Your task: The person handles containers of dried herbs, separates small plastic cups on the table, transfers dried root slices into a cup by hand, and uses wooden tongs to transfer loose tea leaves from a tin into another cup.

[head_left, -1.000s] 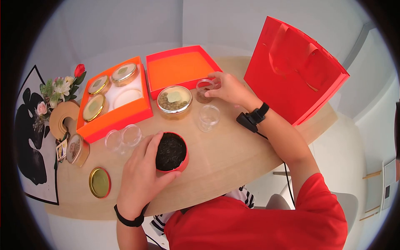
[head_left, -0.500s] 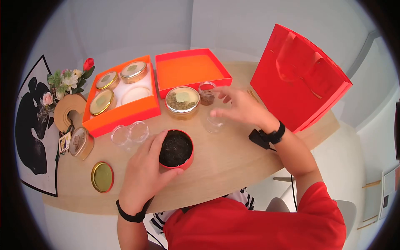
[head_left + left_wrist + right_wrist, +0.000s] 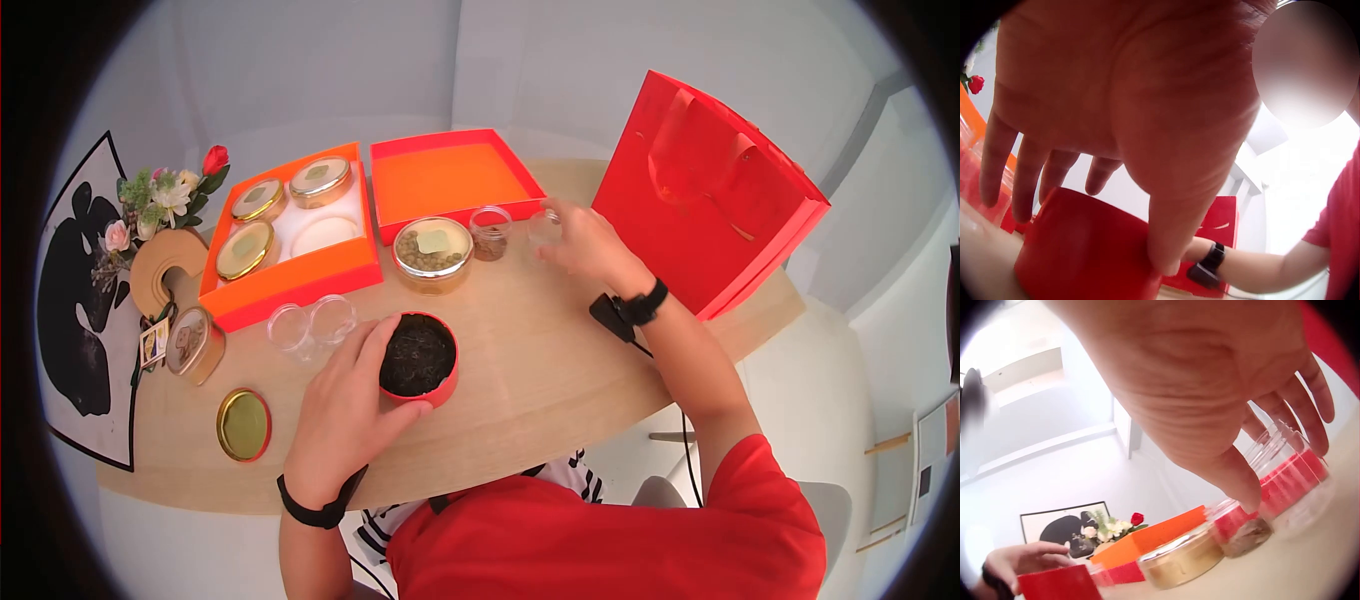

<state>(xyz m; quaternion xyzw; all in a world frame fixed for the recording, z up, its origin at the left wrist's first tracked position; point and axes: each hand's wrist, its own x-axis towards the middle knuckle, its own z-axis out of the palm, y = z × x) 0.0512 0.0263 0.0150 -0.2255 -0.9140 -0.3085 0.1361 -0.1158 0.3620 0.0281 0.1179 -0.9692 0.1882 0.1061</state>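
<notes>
My left hand (image 3: pixel 345 410) holds a round red tin (image 3: pixel 449 388) by its side, thumb at the near side and fingers at the left. Dark, thin strands like loose tea leaves (image 3: pixel 415 355) fill the tin. At the back right my right hand (image 3: pixel 592 248) grips a clear plastic jar (image 3: pixel 1297 481), thumb on one side and fingers on the other. Beside this jar stands a small clear jar (image 3: pixel 490 242) with brown pieces in it. Left of that is a wide jar (image 3: pixel 432 268) of greenish round pieces, with a label on its lid.
An orange-red box (image 3: pixel 310 288) holds several gold-lidded jars, and its lid (image 3: pixel 455 175) lies beside it. A red paper bag (image 3: pixel 700 210) stands at the right. Two clear jars (image 3: pixel 331 320), a gold tin lid (image 3: pixel 244 425), an oval jar (image 3: pixel 195 345) and flowers (image 3: pixel 165 195) are at the left.
My right hand has let go of the small jar with brown pieces, taken hold of the clear jar nearby and shifted it back and to the right. The left hand stays at the tin.
</notes>
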